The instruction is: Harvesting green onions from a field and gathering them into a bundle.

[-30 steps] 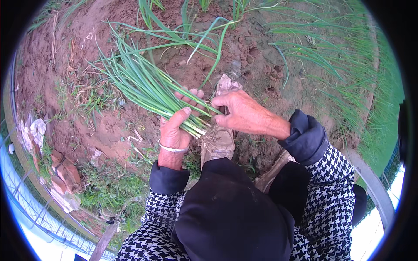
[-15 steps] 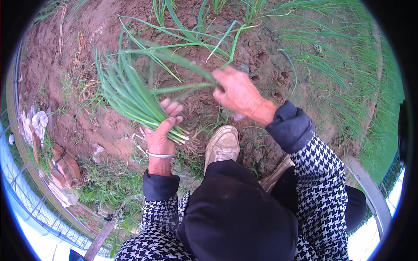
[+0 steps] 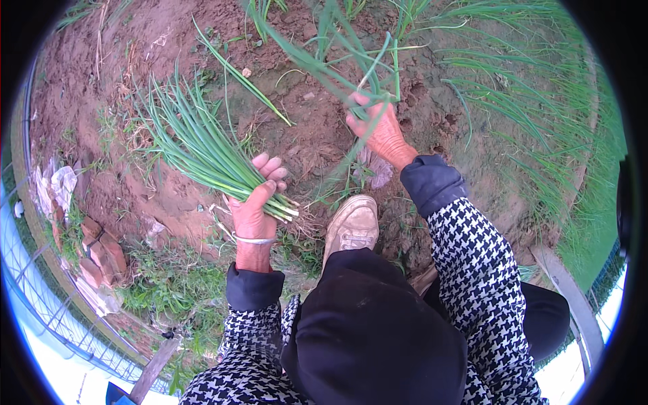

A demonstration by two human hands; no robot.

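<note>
A bunch of green onions (image 3: 202, 145) lies across my left hand (image 3: 251, 217), held under the thumb, its cut pale ends toward my shoe and its leaves fanned to the far left. My right hand (image 3: 383, 135) is closed around some loose green onion leaves (image 3: 317, 67), smeared by motion, which trail past the fingers both away from me and toward my shoe. Part of that grip is hidden by the leaves. On the soil between and beyond the hands lies a loose green onion stalk (image 3: 253, 88).
Green onion plants (image 3: 327, 37) grow from the brown soil (image 3: 304, 111) ahead, with denser rows (image 3: 526, 101) at right. My dusty shoe (image 3: 352, 219) stands near the middle. Bricks (image 3: 104, 253), white plastic (image 3: 62, 185) and weeds (image 3: 169, 283) lie at left.
The leaves in my right hand have swung from pointing at the bunch to pointing mostly away from me. That hand moved slightly right; my left hand kept its hold.
</note>
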